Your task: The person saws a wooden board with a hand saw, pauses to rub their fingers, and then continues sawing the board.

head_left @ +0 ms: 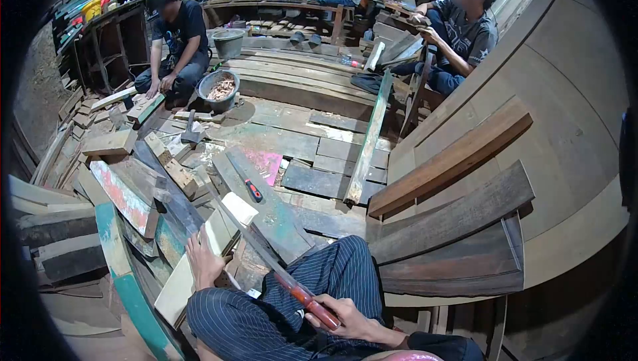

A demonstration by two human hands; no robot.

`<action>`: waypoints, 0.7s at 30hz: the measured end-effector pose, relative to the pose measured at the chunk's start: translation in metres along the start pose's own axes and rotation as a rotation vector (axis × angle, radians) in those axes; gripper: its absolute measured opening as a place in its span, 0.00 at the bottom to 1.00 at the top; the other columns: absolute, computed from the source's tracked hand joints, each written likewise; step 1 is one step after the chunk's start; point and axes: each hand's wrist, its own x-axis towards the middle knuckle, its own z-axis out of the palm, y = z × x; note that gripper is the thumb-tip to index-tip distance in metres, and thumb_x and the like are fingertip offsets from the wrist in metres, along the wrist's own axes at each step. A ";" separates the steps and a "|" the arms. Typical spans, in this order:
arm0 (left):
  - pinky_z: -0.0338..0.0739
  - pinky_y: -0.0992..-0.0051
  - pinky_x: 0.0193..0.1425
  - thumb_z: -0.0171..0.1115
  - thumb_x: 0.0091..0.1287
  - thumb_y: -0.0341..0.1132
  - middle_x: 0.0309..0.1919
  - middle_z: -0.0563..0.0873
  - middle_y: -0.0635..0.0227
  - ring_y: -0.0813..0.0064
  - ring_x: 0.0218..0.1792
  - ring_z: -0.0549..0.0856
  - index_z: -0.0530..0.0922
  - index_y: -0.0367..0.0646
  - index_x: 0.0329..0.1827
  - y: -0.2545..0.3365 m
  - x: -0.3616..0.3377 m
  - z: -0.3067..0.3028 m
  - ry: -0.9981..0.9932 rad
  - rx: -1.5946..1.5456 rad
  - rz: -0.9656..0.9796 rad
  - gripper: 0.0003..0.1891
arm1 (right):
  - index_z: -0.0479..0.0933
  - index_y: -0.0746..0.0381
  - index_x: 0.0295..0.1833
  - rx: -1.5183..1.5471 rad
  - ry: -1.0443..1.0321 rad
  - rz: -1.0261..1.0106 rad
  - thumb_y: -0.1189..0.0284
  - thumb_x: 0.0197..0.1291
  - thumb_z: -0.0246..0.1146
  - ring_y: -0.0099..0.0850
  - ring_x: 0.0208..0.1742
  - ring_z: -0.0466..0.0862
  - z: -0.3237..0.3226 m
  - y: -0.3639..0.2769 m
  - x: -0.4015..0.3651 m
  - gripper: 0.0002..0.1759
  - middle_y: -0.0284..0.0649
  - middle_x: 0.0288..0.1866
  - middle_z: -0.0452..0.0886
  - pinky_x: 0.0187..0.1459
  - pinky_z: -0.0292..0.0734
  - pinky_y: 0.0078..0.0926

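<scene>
My right hand (342, 318) is closed around the reddish-brown handle of a machete (266, 253). Its long, narrow blade slants up and to the left from above my lap, crossing over a pale squared piece of wood (183, 284). On that piece lies my left hand (204, 259), its fingers stretched out flat near the edge, left of the blade. My knees, in striped dark trousers (286, 308), are close below both hands. A saw (246, 178) with a red and black handle rests on a wide grey-green board (269, 218) just ahead.
Stacked offcuts (126, 195) crowd the left side. A hammer or axe head (191, 129) and a basin of wood chips (219, 90) lie farther off. Curved beams (452, 161) lean at the right by a large panel (558, 95). Several people sit farther back, two handling wood.
</scene>
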 end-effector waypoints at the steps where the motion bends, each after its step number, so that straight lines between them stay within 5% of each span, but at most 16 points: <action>1: 0.66 0.54 0.71 0.88 0.36 0.44 0.61 0.74 0.49 0.47 0.64 0.72 0.63 0.37 0.77 -0.007 0.003 0.008 0.024 0.009 0.000 0.61 | 0.76 0.69 0.59 0.028 0.012 -0.028 0.72 0.66 0.72 0.33 0.27 0.88 0.000 -0.001 0.004 0.21 0.48 0.35 0.86 0.26 0.79 0.28; 12: 0.64 0.53 0.74 0.88 0.38 0.47 0.63 0.74 0.50 0.48 0.67 0.71 0.62 0.40 0.79 -0.012 0.001 0.007 0.033 -0.067 -0.038 0.62 | 0.75 0.69 0.60 0.092 -0.023 -0.060 0.73 0.67 0.71 0.30 0.27 0.87 0.004 -0.021 0.027 0.21 0.49 0.34 0.86 0.26 0.79 0.27; 17: 0.64 0.54 0.74 0.87 0.39 0.46 0.62 0.74 0.51 0.48 0.65 0.71 0.64 0.40 0.78 -0.017 0.001 0.010 0.028 -0.108 -0.037 0.60 | 0.73 0.68 0.59 0.075 -0.185 0.014 0.71 0.69 0.69 0.41 0.30 0.89 -0.017 -0.034 0.036 0.19 0.53 0.35 0.86 0.31 0.80 0.36; 21: 0.65 0.54 0.73 0.87 0.38 0.45 0.62 0.75 0.51 0.48 0.64 0.72 0.64 0.39 0.77 -0.014 0.000 0.004 0.043 -0.095 -0.022 0.60 | 0.77 0.66 0.59 0.057 -0.087 -0.031 0.69 0.67 0.71 0.33 0.23 0.87 -0.016 -0.031 0.049 0.20 0.45 0.28 0.84 0.25 0.78 0.27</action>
